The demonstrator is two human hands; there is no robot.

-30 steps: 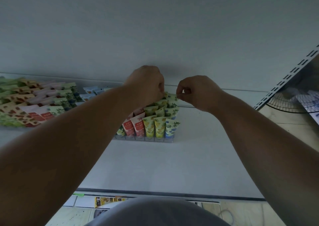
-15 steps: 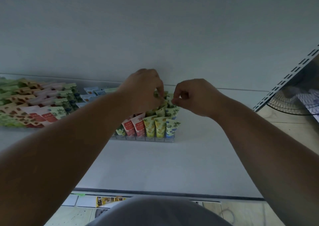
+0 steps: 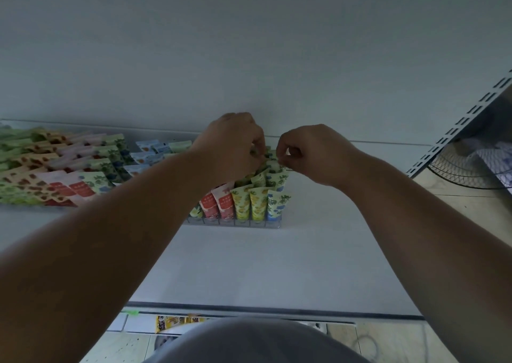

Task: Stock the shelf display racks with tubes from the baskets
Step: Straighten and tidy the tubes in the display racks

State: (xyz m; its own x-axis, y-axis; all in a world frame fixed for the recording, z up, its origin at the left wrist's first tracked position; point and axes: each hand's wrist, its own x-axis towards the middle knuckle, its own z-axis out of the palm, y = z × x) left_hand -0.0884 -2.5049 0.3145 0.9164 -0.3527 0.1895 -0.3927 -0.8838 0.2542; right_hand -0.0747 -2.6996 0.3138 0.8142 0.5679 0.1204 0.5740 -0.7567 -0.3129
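A retail shop, seen from a stocker's own eye level — a white metal shelf [image 3: 249, 265] of the gondola type carries a clear display rack [image 3: 235, 221] filled with upright cosmetic-style tubes [image 3: 257, 204] in red, yellow and blue-green prints, sorted by colour. A second block of the same printed tubes [image 3: 55, 174] lies ranked in rows further left, and a slotted steel upright [image 3: 457, 130] — the kind that takes adjustable shelf brackets — runs along the right edge. Beyond it stand a floor fan [image 3: 468, 171] and pale floor tiles [image 3: 388, 343].
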